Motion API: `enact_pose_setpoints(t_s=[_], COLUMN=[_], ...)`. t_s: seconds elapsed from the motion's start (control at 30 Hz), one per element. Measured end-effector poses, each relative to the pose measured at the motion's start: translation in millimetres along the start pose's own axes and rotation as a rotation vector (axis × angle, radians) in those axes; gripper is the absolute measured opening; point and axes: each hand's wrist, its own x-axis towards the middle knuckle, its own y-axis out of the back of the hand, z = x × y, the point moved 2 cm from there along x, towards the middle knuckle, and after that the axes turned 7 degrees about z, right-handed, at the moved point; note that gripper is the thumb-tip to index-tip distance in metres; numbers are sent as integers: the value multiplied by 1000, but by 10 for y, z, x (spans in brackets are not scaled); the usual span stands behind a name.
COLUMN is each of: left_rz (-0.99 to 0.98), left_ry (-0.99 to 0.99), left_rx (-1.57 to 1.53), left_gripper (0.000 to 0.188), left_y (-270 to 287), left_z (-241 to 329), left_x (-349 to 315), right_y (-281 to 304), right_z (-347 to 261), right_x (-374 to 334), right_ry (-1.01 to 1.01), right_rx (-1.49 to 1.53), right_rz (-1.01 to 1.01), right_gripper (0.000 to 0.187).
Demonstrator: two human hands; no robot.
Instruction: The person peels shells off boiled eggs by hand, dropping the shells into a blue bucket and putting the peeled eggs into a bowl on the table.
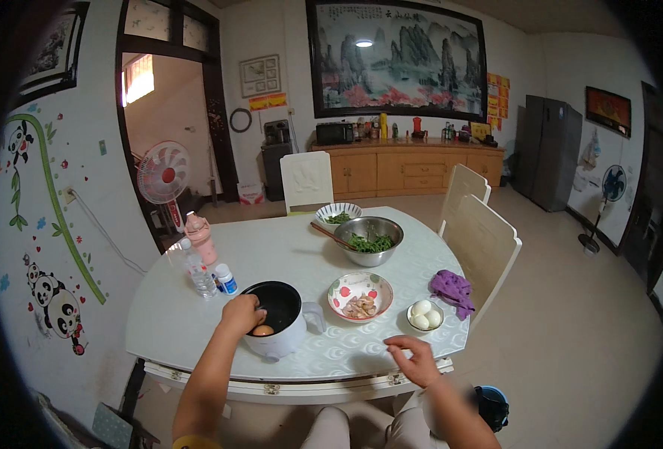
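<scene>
My left hand (243, 314) reaches over the near left rim of a white electric pot (279, 344) with a dark inside. Its fingers are curled and partly hidden; what they hold, if anything, does not show. A brown egg (262, 330) lies in the pot, just below that hand. My right hand (413, 361) hovers above the table's front edge, fingers stretched out to the left, holding nothing. Beyond it, a small bowl (437, 326) holds several white peeled eggs (421, 308). A bowl with red fruit patterns (339, 292) contains brownish pieces that look like eggshells (360, 307).
On the white table (309, 243) stand a steel bowl (376, 258) of chopped greens with chopsticks, a striped bowl (330, 211), a pink bottle (201, 239), a clear bottle (199, 271) and a small white-and-blue bottle (226, 280). A purple cloth (452, 292) lies at the right edge, beside chairs (481, 239).
</scene>
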Motion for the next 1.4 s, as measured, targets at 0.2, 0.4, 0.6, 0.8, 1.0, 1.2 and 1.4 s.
enact_pose_setpoints(t_s=[0.2,0.4,0.6,0.8,1.0,1.2,1.4], left_rz=[-279,-298,-48,232,150,136,238], left_ry=[85,81,-24,-237,-125,-110,-44], left_rx=[245,249,-54,-410,-236,-14,-584], left_gripper=[31,33,43,43,36,30,30], left_y=[-135,-230,173,321,262,335,68], left_z=[81,51,168,360,233,261,890], left_x=[167,278,186,142,29,57,-258], right_y=[-403,-342,-328,-313,-372,-360,-304], right_z=[-91,-124,217,927,935,909,964], right_x=[31,-16,54,-41,-44,-39,-92], right_ry=[-6,-117,-128,-74,-66,-6,-18], right_rx=[-17,-63,-96,-204,-176,-246,-249], right_rz=[-108,-148,-87,115,167,196,206], right_gripper=[16,18,19,17,15,15,15])
